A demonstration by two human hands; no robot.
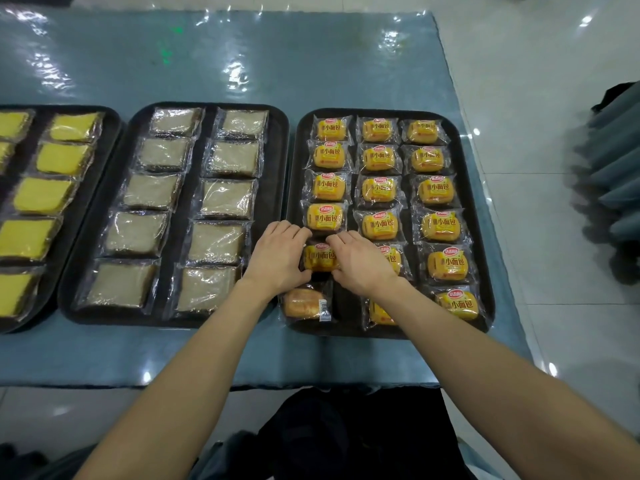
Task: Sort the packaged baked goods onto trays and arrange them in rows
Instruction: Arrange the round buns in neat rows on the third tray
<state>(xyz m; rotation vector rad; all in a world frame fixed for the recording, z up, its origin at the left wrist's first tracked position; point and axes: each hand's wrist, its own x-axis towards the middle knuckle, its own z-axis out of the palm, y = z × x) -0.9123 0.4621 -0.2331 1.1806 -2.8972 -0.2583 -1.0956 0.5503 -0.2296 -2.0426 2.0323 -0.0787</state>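
Note:
Three black trays lie side by side on the table. The right tray (481,209) carries three rows of small orange bread packets. My left hand (277,258) and my right hand (360,263) both grip one orange bread packet (320,258) in the left row, near the front. Just in front of it lies a packet turned face down (306,304). The middle tray (277,140) holds two rows of pale brown cake slices in clear wrap. The left tray (110,133) holds yellow cake slices and is cut off by the picture's edge.
The table (242,57) has a shiny teal cover; its far half is bare. Its front edge runs just in front of the trays. A grey pleated object (613,168) stands on the white tiled floor to the right.

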